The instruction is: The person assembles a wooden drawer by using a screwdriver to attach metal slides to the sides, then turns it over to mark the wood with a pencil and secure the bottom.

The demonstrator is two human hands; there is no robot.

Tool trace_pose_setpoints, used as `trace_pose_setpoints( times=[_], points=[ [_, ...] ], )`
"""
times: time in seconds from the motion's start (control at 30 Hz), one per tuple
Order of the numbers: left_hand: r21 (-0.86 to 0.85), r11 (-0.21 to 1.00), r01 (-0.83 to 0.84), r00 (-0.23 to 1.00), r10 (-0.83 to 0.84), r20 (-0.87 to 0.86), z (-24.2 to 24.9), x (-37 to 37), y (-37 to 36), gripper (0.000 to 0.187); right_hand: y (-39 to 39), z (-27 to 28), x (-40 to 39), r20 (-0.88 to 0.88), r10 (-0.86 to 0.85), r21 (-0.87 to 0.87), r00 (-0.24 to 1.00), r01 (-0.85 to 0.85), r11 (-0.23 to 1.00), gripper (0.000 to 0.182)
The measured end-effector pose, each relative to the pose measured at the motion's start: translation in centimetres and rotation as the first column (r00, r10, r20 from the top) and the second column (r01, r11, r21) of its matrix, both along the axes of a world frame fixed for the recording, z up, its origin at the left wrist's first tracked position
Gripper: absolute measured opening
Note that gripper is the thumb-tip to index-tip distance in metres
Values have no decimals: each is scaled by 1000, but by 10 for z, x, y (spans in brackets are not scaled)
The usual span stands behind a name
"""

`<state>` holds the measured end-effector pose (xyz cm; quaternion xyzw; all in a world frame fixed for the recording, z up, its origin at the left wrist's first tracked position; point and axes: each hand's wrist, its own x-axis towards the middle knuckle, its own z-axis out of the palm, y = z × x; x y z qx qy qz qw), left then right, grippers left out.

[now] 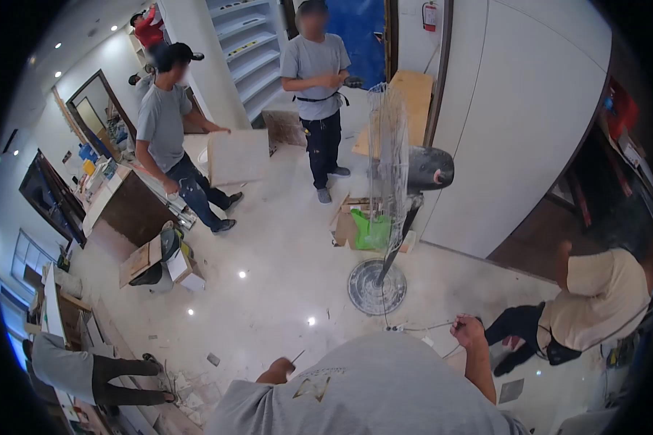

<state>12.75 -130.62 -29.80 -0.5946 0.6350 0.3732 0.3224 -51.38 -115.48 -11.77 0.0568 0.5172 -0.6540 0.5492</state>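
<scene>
Below me is my grey-shirted torso. My left hand (276,371) is closed around a thin tool with a slim shaft (298,356), perhaps a screwdriver, its handle hidden in the fist. Farther right, my right hand (469,330) is raised with its fingers closed on a thin cable (428,328). The cable runs left toward the foot of a standing fan, and a small dark piece shows at the fingers. Just ahead stands the fan, with a wire cage (387,167), a dark motor housing (432,168) and a dusty round base (377,287).
One person (168,123) carries a pale panel (238,158); another (315,80) stands near the shelves (250,51). At right a person (595,297) bends over; at lower left another (72,370) stoops by rubble (189,391). Boxes (185,270) and a green bag (370,228) lie on the floor.
</scene>
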Motion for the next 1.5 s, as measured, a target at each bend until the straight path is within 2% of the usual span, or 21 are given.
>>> trace_pose_setpoints(
  times=[0.1,0.17,0.27,0.43,0.53,0.6,0.67,0.73,0.83,0.87,0.9,0.93,0.97,1.03,1.17,1.27,1.33,1.4,1.43,1.47,1.5],
  points=[
    [38,999,17,1000,-18,9,9,5,22,26,-24,-6,-43,-73,-10,6,997,10,1000,12],
    [25,1000,12,1000,-12,-19,10,-9,30,26,-31,-15,-68,-60,-39,1,997,39,999,12],
    [-15,1000,19,997,-20,-73,11,-56,26,27,-29,-34,-96,-59,-75,13,995,76,997,9],
    [-137,990,42,989,-61,-134,-33,-143,0,30,-19,-64,-134,-17,-111,27,994,111,993,7],
    [-182,982,40,986,-69,-153,-36,-177,-17,34,-5,-64,-146,-7,-116,64,993,116,991,7],
    [-202,978,48,974,-91,-208,-15,-195,-27,41,7,-66,-154,43,-145,43,988,143,989,7],
    [-200,976,83,974,-122,-193,-1,-207,-40,41,15,-74,-157,61,-258,118,964,250,961,7],
    [-193,970,147,971,-179,-161,4,-217,-52,42,29,-99,-169,51,-261,157,964,250,955,6],
    [-185,960,211,965,-235,-120,7,-227,-62,43,54,-144,-176,31,-343,409,939,301,861,5],
    [-185,957,223,964,-245,-104,7,-232,-66,43,90,-220,-183,-455,194,313,869,-48,949,7],
    [-185,954,235,963,-254,-93,8,-233,-67,43,106,-233,-179,-378,192,389,905,-33,921,8],
    [-186,952,243,961,-262,-84,9,-234,-68,44,114,-224,-173,-181,30,451,983,56,891,9],
    [-186,951,248,961,-266,-74,9,-235,-68,44,123,-209,-169,-13,-193,509,981,173,843,12],
    [-182,948,261,959,-276,-62,10,-240,-69,44,150,-201,-171,61,-348,559,936,257,789,18],
    [-187,943,275,957,-286,-35,14,-250,-72,45,167,-191,-233,27,-480,507,877,402,763,30],
    [-196,939,281,956,-291,-25,15,-254,-72,46,129,-155,-355,-134,-533,234,836,549,802,40],
    [-205,938,281,956,-291,-22,13,-260,-73,47,78,-89,-455,-226,-582,-83,781,580,811,47],
    [-218,935,278,957,-290,-23,10,-266,-75,47,24,24,-521,-245,-635,-342,732,548,764,53],
    [-225,933,280,956,-293,-24,8,-269,-77,48,2,106,-521,-242,-661,-398,710,549,735,66],
    [-234,932,278,956,-292,-26,6,-270,-77,48,-14,171,-518,-250,-690,-296,679,625,722,73],
    [-249,930,271,957,-289,-37,6,-271,-77,48,-21,187,-522,-336,-679,-229,653,642,732,74]
  ],
)
